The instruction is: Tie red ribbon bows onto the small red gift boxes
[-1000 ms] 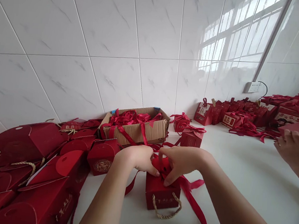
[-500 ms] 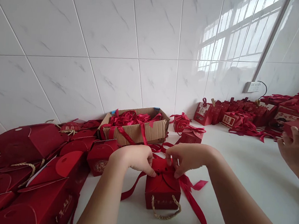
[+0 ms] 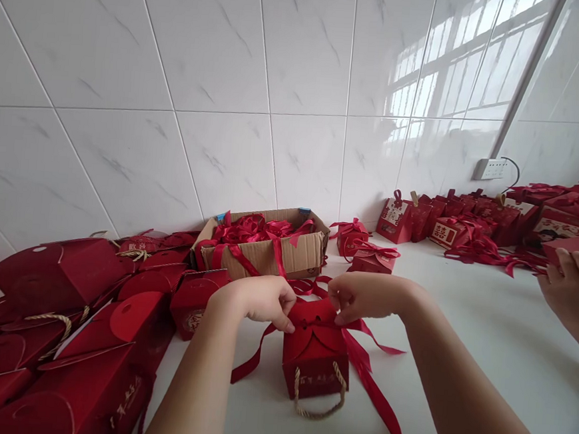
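Observation:
A small red gift box (image 3: pixel 314 363) with a gold rope handle (image 3: pixel 318 413) hanging from its near side stands on the white table in front of me. Across its folded top runs a red ribbon (image 3: pixel 373 397), with tails trailing to both sides. At the box's left top edge, my left hand (image 3: pixel 270 302) pinches the ribbon between thumb and fingers. On the opposite side my right hand (image 3: pixel 360 299) is closed on the ribbon too. Where the ribbon crosses the flaps, a small knot or crossing shows, though its form is unclear.
Behind the box stands a cardboard carton (image 3: pixel 260 261) of red ribbons. Larger red boxes (image 3: pixel 83 354) crowd the left. Two ribboned boxes (image 3: pixel 372 258) stand behind my right hand. More boxes (image 3: pixel 449 231) line the wall, and another person's hand (image 3: pixel 574 293) touches a red box at far right.
Both hands have drawn slightly apart and up, and the ribbon now lies tauter across the box top. The other person's hand has shifted only a little.

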The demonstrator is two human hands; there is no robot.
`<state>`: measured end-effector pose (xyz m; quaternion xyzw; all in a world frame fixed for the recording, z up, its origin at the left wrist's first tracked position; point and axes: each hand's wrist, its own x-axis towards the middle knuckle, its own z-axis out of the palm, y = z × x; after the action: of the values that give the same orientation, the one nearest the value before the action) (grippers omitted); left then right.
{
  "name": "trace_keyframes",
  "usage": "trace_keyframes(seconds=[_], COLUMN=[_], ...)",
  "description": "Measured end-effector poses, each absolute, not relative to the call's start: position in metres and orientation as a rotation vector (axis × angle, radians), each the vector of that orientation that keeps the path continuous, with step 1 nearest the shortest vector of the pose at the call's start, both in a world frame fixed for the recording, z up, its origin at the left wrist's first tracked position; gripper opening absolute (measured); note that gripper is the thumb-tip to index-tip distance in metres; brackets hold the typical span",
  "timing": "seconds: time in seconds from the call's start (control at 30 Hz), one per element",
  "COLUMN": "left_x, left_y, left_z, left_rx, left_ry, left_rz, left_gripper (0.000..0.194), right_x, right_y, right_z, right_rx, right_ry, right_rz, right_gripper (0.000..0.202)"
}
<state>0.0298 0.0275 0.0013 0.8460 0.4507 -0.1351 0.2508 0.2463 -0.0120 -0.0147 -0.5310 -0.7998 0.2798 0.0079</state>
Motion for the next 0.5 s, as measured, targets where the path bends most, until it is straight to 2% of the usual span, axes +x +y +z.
trace_keyframes(seconds=[0.33, 0.5], left_x=[0.0287, 0.0286], left_y=[0.0263, 0.0272], left_z=[0.0052, 0.0043], left_rx=[2.294, 2.251], left_ry=[1.400, 1.517], left_rz=[-0.230, -0.181], left_gripper=[0.027, 0.025], right_x=[0.2461, 0.2495], right_y=[-0.0074, -0.0064], right_z=[-0.0156, -0.0171], right_rx=[-1.642, -1.537], right_ry=[-2.469, -2.547], right_rz=[0.820, 0.908], right_gripper=[0.016, 0.038])
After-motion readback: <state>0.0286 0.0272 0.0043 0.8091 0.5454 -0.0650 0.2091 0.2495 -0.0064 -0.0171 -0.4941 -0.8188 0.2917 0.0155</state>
